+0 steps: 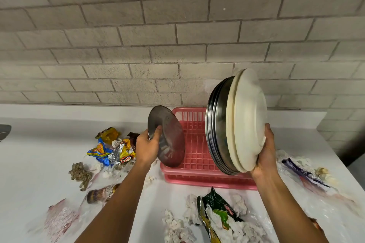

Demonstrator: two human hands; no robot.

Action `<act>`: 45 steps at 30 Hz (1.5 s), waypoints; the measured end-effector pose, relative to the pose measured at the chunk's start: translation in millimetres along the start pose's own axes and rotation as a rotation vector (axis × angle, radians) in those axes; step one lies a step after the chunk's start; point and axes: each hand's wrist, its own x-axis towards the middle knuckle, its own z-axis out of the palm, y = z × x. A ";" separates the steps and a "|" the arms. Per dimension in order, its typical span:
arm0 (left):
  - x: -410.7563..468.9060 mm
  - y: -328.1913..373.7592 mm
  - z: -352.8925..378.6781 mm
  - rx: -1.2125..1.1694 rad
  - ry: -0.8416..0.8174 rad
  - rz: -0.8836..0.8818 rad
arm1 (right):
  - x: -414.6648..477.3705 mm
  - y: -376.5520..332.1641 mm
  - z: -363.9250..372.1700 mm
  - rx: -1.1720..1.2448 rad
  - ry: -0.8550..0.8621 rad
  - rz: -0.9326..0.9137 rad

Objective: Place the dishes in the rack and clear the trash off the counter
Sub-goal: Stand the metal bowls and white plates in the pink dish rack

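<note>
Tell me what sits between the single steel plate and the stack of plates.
In the head view, only the pink dish rack shows between the steel plate, held by the left hand, and the plate stack in the right hand.

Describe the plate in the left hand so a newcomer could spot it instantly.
On the white counter sits a pink dish rack. Over its left end, the left hand holds one steel plate tilted on edge. Unlike the thick stack in the right hand, it is single, grey and smaller.

I hold a steel plate tilted over the pink rack at its left, a plate stack edgewise over its right. Wrappers surround it.
</note>
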 end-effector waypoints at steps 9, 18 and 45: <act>-17.6 45.4 -4.1 0.086 0.347 0.204 | -6.5 3.0 2.2 -0.005 0.009 -0.010; -58.1 119.7 8.6 -0.328 -0.777 -0.078 | -15.5 8.6 12.4 -0.009 -0.012 -0.052; -63.2 155.0 13.8 -0.372 -0.314 0.110 | -9.6 5.5 9.3 -0.053 -0.077 -0.052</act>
